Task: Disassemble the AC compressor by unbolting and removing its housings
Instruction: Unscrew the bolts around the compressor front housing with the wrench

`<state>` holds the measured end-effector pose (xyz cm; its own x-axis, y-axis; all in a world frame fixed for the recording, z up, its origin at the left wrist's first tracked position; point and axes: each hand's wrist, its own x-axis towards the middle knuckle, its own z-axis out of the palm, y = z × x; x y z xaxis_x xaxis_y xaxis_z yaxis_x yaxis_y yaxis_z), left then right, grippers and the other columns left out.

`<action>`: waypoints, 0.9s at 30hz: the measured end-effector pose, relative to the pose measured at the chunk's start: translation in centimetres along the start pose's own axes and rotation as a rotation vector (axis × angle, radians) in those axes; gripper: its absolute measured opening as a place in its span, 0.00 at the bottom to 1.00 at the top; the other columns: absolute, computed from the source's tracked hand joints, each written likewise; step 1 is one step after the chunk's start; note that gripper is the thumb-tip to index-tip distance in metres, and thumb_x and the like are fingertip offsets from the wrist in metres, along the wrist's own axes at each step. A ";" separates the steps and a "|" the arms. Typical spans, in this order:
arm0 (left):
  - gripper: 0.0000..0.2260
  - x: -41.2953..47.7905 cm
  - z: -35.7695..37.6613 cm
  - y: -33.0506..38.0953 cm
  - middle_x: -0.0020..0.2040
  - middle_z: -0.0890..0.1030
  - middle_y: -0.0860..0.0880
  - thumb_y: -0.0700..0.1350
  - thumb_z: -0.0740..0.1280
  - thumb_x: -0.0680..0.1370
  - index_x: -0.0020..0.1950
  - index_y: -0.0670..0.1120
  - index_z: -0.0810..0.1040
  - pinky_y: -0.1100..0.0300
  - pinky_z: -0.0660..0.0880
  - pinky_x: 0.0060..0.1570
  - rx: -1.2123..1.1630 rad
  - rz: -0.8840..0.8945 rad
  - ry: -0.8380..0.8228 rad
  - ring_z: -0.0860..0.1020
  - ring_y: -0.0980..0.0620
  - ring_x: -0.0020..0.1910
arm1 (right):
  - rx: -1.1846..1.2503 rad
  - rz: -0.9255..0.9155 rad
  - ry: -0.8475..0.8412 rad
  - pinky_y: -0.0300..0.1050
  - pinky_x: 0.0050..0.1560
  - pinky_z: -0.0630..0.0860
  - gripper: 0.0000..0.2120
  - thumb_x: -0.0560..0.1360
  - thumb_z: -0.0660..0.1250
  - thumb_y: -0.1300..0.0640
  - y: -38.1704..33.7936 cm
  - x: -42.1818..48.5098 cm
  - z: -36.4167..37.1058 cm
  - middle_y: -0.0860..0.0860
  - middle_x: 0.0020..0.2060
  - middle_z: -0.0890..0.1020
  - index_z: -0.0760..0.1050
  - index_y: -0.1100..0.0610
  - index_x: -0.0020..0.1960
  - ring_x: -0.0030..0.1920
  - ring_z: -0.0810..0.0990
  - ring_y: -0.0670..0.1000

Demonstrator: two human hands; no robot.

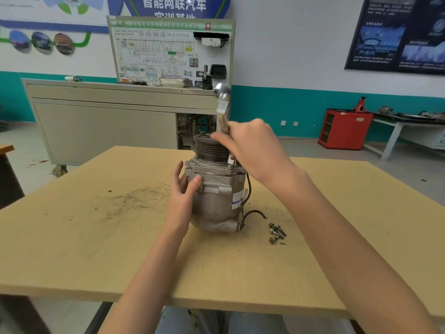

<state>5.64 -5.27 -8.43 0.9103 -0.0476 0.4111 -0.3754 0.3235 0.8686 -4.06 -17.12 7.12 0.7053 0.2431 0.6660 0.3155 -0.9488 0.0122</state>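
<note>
A grey metal AC compressor (216, 201) stands upright on the wooden table (120, 249), its black ribbed pulley (209, 148) on top. My left hand (184, 191) holds the left side of the housing, thumb across its front. My right hand (252, 145) grips a chrome ratchet wrench (222, 102) that stands nearly upright; its socket (230, 162) sits on a bolt at the top flange, right of the pulley. Three loose bolts (277, 232) lie on the table to the compressor's right.
A black wire (252, 213) trails from the compressor's right side onto the table. Behind the table stands a grey cabinet (108, 121) with a wiring display board. A red cabinet (344, 128) and a white bench are at the far right.
</note>
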 end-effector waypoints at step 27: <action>0.33 0.0 -0.1 -0.1 0.59 0.77 0.59 0.54 0.66 0.70 0.74 0.55 0.61 0.76 0.73 0.44 0.004 -0.015 0.001 0.77 0.70 0.52 | 1.862 0.437 0.047 0.43 0.47 0.79 0.16 0.80 0.54 0.61 8.4 -5.6 5.9 0.59 0.50 0.83 0.80 0.59 0.44 0.49 0.83 0.56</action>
<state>5.70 -5.23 -8.50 0.9161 -0.0511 0.3976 -0.3622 0.3192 0.8757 -1.65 -25.23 -0.90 0.9075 0.0466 0.4175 0.3517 0.4593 -0.8157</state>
